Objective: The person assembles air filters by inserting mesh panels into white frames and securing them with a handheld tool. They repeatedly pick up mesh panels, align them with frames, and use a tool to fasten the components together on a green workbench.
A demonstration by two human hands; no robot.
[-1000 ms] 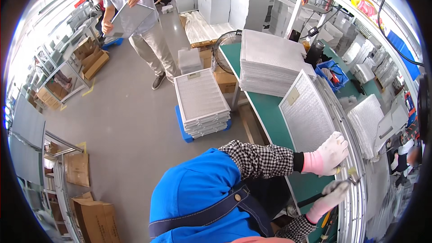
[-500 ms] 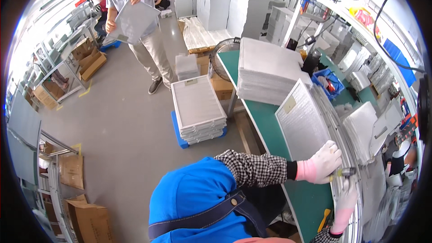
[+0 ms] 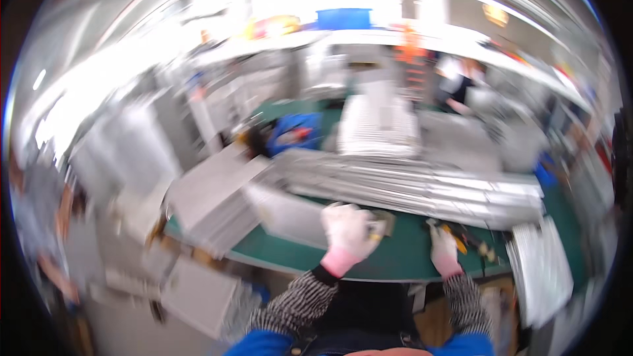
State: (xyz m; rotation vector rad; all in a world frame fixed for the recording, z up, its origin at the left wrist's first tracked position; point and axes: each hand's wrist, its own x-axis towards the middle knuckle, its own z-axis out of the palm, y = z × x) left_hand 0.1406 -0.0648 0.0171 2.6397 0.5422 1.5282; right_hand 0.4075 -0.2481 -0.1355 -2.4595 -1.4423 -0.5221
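Pale panel [image 3: 293, 216] seems light, stiff; I'd grab opposite edges. Left hand [image 3: 349, 232] beside it, right hand [image 3: 444, 249] near yellow tool [image 3: 456, 240] (blurry, can't tell if fingers are clamped).

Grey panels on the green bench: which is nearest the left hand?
The pale flat panel just left of the left hand; the stacked panels lie farther away.

I watch through one wide camera worn on the head; it looks down and ahead, over the close green table [image 3: 405, 254].
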